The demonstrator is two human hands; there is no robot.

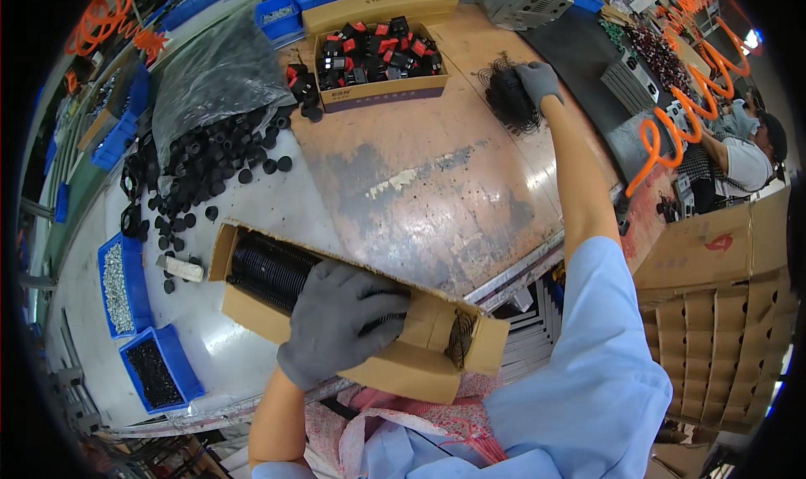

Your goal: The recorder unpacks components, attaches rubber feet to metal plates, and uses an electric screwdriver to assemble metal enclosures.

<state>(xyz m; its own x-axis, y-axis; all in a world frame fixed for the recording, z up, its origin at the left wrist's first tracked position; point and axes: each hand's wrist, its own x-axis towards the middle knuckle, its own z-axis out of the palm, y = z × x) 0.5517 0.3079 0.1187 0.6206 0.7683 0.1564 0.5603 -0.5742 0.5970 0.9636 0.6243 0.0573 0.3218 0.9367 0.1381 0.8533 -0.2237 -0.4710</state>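
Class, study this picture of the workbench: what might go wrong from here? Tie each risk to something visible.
1. The open cardboard carton juts past the workbench's near edge; a press from the left hand inside it might tip it.
2. The black wire rings at the right hand lie in an uneven heap, so some could snag or slide apart.
3. Loose round black caps lie scattered; a knock could send some rolling.

Matt grey cloth gloves (pixel 323 336) cover the left hand (pixel 344 315) and right hand (pixel 537 83). The black coils (pixel 267 269) in the matt cardboard box (pixel 411 371) have a slight sheen. The surface (pixel 411 193) looks smooth, scuffed, faintly glossy. Toward ten o'clock, the bag (pixel 220 74) is crinkled, glossy plastic; toward eight, the bin (pixel 186 363) is smooth plastic.
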